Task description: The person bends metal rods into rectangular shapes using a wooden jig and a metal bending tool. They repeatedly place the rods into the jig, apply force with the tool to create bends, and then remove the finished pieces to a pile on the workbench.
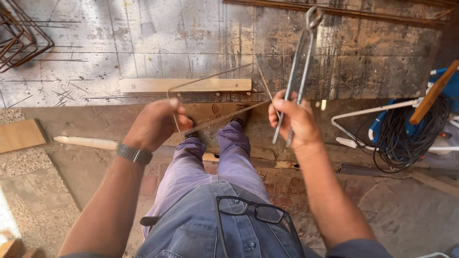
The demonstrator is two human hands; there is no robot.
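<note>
My left hand [155, 123] grips a thin bent steel rod [210, 76] that forms an open angular loop in front of me. My right hand [292, 119] holds the other end of the rod together with a long pair of metal pincers [302, 62], whose jaws point up and away. The rod's bars cross between the two hands above my legs. A watch sits on my left wrist, and glasses [253, 212] hang from my shirt.
A worn wooden work surface [143, 43] lies ahead with a pale wooden strip [186, 85] fixed to it. Bent steel stirrups [19, 38] sit at top left. A coil of black cable [406, 138] and blue frame are at right. Paved floor is below.
</note>
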